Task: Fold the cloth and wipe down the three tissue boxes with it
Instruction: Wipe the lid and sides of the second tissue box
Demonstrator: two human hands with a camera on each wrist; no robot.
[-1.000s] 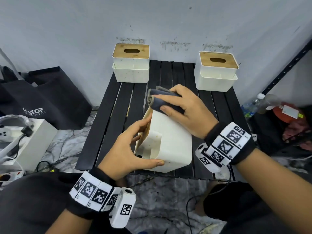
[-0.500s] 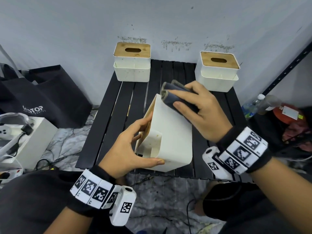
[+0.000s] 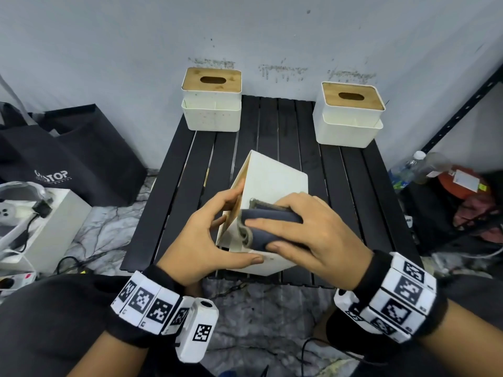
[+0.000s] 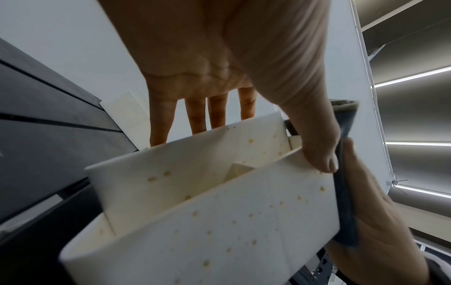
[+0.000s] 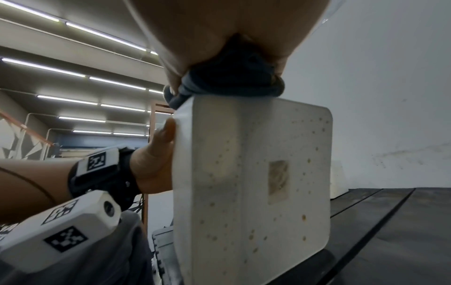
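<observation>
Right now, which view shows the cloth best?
Head view: the folded cloth shows from above, pressed on the tipped box under the right hand. Left wrist shows only a thin edge of it. Right wrist shows a dark bunch on the box's top edge, mostly hidden by the palm.

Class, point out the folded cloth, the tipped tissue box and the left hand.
folded cloth (image 3: pixel 272 227): head view, dark top face.
tipped tissue box (image 3: pixel 275 175): head view, bare white upper side.
left hand (image 3: pixel 198 240): head view, back of hand.
</observation>
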